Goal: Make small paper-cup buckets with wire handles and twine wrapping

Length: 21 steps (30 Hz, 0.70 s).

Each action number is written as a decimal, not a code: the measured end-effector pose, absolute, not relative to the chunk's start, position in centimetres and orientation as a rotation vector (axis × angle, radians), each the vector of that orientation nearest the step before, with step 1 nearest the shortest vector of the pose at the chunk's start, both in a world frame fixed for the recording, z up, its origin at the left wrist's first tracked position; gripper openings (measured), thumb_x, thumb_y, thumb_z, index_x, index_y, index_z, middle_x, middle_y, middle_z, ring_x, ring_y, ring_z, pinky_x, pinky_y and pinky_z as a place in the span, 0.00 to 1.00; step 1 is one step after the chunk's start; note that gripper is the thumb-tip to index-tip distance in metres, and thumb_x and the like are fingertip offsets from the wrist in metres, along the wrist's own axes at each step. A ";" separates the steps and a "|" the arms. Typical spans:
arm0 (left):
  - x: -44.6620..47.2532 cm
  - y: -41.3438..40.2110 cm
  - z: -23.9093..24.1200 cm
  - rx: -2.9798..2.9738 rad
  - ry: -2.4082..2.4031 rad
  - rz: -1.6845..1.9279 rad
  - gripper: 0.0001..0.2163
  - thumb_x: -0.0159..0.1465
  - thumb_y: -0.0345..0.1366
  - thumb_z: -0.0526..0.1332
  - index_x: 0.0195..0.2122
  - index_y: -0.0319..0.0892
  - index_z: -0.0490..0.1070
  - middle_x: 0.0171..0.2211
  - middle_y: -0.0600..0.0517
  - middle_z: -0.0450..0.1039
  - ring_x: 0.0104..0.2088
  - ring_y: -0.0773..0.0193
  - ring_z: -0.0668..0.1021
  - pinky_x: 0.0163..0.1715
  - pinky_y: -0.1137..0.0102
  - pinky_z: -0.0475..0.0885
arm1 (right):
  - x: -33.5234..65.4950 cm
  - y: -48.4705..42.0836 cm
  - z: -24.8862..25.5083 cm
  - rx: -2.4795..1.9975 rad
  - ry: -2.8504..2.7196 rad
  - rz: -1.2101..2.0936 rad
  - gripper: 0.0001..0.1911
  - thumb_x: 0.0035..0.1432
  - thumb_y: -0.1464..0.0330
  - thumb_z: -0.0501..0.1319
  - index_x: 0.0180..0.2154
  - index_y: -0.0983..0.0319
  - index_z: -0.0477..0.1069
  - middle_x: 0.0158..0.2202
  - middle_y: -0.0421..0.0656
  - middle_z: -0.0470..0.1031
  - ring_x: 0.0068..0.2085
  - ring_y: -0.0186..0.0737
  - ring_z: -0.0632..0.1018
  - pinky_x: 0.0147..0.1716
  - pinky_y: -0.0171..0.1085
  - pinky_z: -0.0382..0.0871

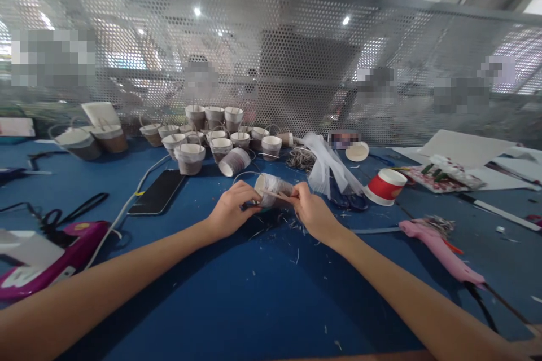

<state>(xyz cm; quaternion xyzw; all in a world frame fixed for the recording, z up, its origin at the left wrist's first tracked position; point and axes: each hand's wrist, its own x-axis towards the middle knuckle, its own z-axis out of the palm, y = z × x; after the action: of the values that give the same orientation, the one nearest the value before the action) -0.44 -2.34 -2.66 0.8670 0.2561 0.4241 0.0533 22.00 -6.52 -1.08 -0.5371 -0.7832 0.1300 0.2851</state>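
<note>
A small paper-cup bucket lies on its side between my hands, its white mouth toward the left and a thin wire handle curving beside it. Whitish mesh-like material wraps its wall. My left hand is closed on the bucket near its rim, thumb and fingers at the lower edge. At the bucket's base end, my right hand pinches a thin pale strip that runs across the wall. Where the strip's ends go is hidden by my fingers. Fine thread scraps lie on the blue table below.
Several similar handled buckets stand at the back. White mesh strips, scissors and a red-and-white cup are right of centre. A pink glue gun lies right; a black phone and a purple device with a cord lie left.
</note>
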 end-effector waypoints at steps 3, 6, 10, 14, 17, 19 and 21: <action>-0.4 -2.3 -2.6 2.631 0.807 1.309 0.05 0.56 0.26 0.65 0.30 0.41 0.71 0.29 0.53 0.74 0.33 0.65 0.72 0.33 0.70 0.72 | 22.5 -6.6 -1.2 -1.346 -2.139 0.348 0.05 0.64 0.67 0.44 0.34 0.59 0.51 0.22 0.37 0.63 0.22 0.34 0.67 0.23 0.33 0.55; -0.5 -2.3 -2.6 2.628 0.828 1.307 0.05 0.56 0.26 0.65 0.29 0.41 0.71 0.28 0.53 0.73 0.33 0.65 0.73 0.33 0.70 0.72 | 23.1 -6.5 -1.3 -1.210 -2.206 0.257 0.07 0.65 0.65 0.44 0.33 0.59 0.51 0.29 0.42 0.64 0.28 0.36 0.68 0.27 0.35 0.61; -0.5 -2.4 -2.6 2.622 0.810 1.270 0.06 0.55 0.24 0.65 0.30 0.41 0.71 0.28 0.53 0.73 0.33 0.65 0.72 0.31 0.73 0.71 | 23.2 -6.2 -1.3 -1.114 -2.223 0.096 0.08 0.63 0.67 0.50 0.32 0.58 0.51 0.35 0.45 0.63 0.34 0.39 0.69 0.32 0.38 0.65; -0.4 -2.5 -2.5 2.642 0.762 1.270 0.07 0.54 0.23 0.66 0.29 0.40 0.72 0.27 0.54 0.73 0.32 0.66 0.71 0.31 0.73 0.70 | 23.0 -6.4 -1.0 -1.132 -2.210 0.049 0.10 0.63 0.71 0.52 0.29 0.58 0.53 0.31 0.42 0.62 0.29 0.37 0.67 0.29 0.36 0.62; -0.3 -2.4 -2.5 2.667 0.724 1.293 0.06 0.55 0.24 0.66 0.29 0.40 0.72 0.27 0.53 0.73 0.32 0.65 0.72 0.31 0.73 0.70 | 23.0 -6.4 -1.0 -1.127 -2.156 0.105 0.11 0.63 0.71 0.54 0.27 0.59 0.56 0.28 0.40 0.62 0.27 0.36 0.66 0.27 0.35 0.60; -0.4 -2.4 -2.5 2.669 0.719 1.320 0.06 0.55 0.25 0.66 0.29 0.39 0.71 0.27 0.53 0.73 0.32 0.65 0.72 0.32 0.72 0.71 | 23.1 -6.3 -1.0 -1.111 -2.112 0.154 0.12 0.63 0.70 0.54 0.26 0.59 0.56 0.27 0.39 0.62 0.27 0.35 0.66 0.26 0.34 0.60; -0.4 -2.3 -2.5 2.666 0.721 1.334 0.06 0.54 0.25 0.67 0.29 0.40 0.71 0.27 0.53 0.73 0.32 0.66 0.72 0.32 0.72 0.72 | 23.2 -6.2 -1.0 -1.101 -2.091 0.183 0.12 0.62 0.70 0.55 0.26 0.59 0.57 0.26 0.39 0.63 0.27 0.34 0.66 0.26 0.34 0.59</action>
<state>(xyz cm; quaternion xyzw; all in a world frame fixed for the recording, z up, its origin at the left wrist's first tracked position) -0.41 -2.32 -2.52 0.8686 0.2349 0.4346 0.0374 23.23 -6.24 -1.04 -0.4302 -0.8174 0.0717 0.3763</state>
